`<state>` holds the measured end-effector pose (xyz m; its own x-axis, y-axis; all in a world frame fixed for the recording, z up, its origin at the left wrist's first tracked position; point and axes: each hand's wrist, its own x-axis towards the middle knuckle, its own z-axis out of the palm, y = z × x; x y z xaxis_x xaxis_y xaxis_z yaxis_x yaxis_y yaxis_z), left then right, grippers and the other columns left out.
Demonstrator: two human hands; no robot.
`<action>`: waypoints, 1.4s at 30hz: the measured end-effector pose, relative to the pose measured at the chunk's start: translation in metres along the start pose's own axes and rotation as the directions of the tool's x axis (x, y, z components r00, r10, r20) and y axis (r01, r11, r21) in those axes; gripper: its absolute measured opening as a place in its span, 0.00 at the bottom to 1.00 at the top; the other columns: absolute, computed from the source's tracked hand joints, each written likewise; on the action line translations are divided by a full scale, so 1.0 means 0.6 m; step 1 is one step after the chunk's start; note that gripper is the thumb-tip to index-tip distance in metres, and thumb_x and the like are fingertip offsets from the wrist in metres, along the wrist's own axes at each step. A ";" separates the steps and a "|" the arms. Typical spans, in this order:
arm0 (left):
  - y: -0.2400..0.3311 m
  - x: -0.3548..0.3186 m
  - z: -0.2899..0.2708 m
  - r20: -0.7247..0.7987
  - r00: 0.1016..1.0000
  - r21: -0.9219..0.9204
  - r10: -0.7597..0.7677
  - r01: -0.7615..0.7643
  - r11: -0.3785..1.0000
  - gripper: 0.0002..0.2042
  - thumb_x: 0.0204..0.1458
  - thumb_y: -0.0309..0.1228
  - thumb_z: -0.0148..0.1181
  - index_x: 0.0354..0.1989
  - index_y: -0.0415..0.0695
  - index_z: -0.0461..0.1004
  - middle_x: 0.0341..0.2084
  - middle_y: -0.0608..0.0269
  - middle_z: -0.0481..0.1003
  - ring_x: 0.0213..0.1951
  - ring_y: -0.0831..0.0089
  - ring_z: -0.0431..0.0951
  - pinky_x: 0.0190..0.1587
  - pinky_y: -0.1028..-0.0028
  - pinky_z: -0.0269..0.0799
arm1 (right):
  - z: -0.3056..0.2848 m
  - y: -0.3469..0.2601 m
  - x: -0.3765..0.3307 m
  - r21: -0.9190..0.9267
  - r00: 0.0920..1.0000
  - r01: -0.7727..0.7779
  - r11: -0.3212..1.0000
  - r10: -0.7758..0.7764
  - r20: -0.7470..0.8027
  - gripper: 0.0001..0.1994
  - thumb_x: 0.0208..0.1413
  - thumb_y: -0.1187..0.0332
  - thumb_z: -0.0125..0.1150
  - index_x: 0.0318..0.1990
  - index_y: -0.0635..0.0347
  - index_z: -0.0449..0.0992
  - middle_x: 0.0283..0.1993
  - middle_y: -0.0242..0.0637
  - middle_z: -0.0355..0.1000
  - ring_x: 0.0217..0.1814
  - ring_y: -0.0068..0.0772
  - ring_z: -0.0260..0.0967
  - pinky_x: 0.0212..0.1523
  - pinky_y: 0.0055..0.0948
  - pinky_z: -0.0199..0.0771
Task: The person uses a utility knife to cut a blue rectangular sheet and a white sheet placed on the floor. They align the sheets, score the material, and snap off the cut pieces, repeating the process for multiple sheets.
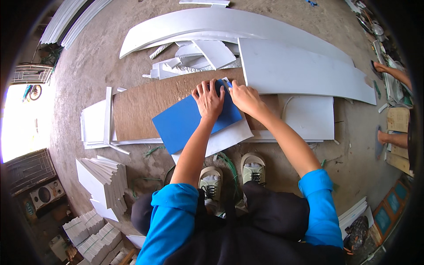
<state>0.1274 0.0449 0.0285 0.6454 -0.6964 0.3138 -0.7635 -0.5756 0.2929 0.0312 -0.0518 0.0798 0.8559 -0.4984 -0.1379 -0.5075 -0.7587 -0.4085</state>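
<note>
My left hand presses down on a blue rectangular board, its fingers spread near the board's far edge. That board lies at a slant over a white sheet, which sticks out along its near side. Beside its far right corner, my right hand is closed around a small blue-handled tool that looks like a utility knife; its blade is mostly hidden. Underneath is a long brown wooden board with a rough grain.
Long white panels and white offcuts lie beyond the wooden board. Stacked white pieces stand at the left, near my shoes. Another person's feet show at the right. Green string lies on the floor.
</note>
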 end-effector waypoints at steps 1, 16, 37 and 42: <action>-0.001 -0.001 0.000 -0.005 1.000 0.002 0.002 -0.002 1.000 0.19 0.49 0.45 0.48 0.45 0.47 0.68 0.38 0.59 0.65 0.46 0.63 0.63 0.51 0.60 0.50 | 0.005 -0.002 0.013 -0.016 1.000 0.008 1.000 -0.008 -0.005 0.13 0.56 0.65 0.42 0.37 0.68 0.64 0.23 0.50 0.72 0.29 0.51 0.72 0.28 0.43 0.73; 0.006 0.004 -0.006 -0.039 0.999 -0.023 -0.006 0.005 1.000 0.16 0.48 0.42 0.52 0.43 0.49 0.69 0.34 0.58 0.65 0.42 0.63 0.63 0.49 0.61 0.52 | 0.029 -0.002 0.063 0.095 0.985 -0.072 0.993 0.056 0.165 0.13 0.54 0.68 0.42 0.37 0.73 0.65 0.28 0.59 0.70 0.33 0.56 0.71 0.33 0.45 0.72; -0.002 0.003 -0.003 0.037 0.999 -0.005 -0.019 0.019 1.000 0.17 0.50 0.43 0.49 0.45 0.49 0.68 0.41 0.60 0.66 0.48 0.64 0.62 0.52 0.62 0.51 | -0.038 -0.009 -0.013 -0.020 0.995 -0.043 0.999 0.044 0.087 0.12 0.57 0.65 0.41 0.34 0.67 0.65 0.26 0.53 0.72 0.31 0.52 0.72 0.31 0.43 0.72; 0.000 0.004 -0.004 0.052 0.998 0.012 -0.017 0.016 1.000 0.18 0.49 0.43 0.50 0.45 0.49 0.68 0.39 0.60 0.66 0.44 0.62 0.63 0.51 0.62 0.52 | 0.020 0.000 0.043 -0.051 0.997 -0.021 0.998 0.025 0.075 0.10 0.54 0.67 0.43 0.34 0.67 0.66 0.27 0.51 0.72 0.33 0.49 0.73 0.32 0.42 0.73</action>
<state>0.1291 0.0445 0.0311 0.6561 -0.7080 0.2611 -0.7531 -0.5922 0.2867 0.0545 -0.0596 0.0655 0.8482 -0.4841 -0.2151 -0.5296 -0.7686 -0.3589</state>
